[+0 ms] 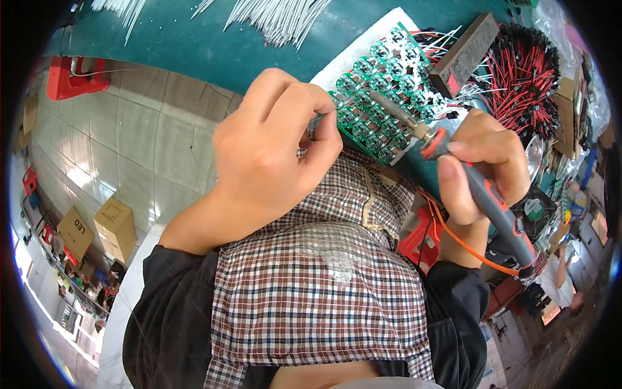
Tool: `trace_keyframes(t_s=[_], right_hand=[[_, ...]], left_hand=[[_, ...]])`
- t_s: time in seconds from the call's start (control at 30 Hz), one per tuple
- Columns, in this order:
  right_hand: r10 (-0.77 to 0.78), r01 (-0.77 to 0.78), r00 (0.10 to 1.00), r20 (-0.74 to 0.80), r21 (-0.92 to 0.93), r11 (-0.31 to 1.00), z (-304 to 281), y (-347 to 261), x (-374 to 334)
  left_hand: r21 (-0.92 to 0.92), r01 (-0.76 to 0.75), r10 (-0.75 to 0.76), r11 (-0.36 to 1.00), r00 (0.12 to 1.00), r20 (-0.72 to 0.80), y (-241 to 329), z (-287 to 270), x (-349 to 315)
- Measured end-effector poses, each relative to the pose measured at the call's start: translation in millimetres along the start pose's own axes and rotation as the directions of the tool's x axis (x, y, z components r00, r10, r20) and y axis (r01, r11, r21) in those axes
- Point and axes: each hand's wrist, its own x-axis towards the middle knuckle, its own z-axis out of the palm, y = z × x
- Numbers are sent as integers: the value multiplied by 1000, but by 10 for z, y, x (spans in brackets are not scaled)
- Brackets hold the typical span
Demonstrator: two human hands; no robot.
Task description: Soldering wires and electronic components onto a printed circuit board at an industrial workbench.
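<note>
My right hand (489,165) grips a grey-and-red soldering iron (495,204), its metal tip pointing up and left over a panel of green circuit boards (379,97). An orange cord runs from the iron's lower end. The panel carries several rows of small round boards with shiny parts and lies tilted on a white pad (334,65). At the panel's left edge is my left hand (269,139), thumb and forefinger curled together in a pinch. Whatever sits between those fingertips is mostly hidden.
A dark metal bar (464,55) lies at the panel's upper right, beside a big bundle of red and black wires (525,81). Bunches of white wires (278,19) rest on the green table (188,45). A red stool (76,78) and cardboard boxes (115,228) stand on the tiled floor.
</note>
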Motion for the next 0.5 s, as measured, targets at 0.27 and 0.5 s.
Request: trace_keyframes(t_s=[0.27,0.5], right_hand=[[6,-5,999,48,-37,999,-60,43,50],[14,-13,1000,19,-58,998,-12,113,63]], left_hand=[[65,-97,99,993,995,-27,-58,115,122],[83,-96,97,992,995,-9,-52,167,148]])
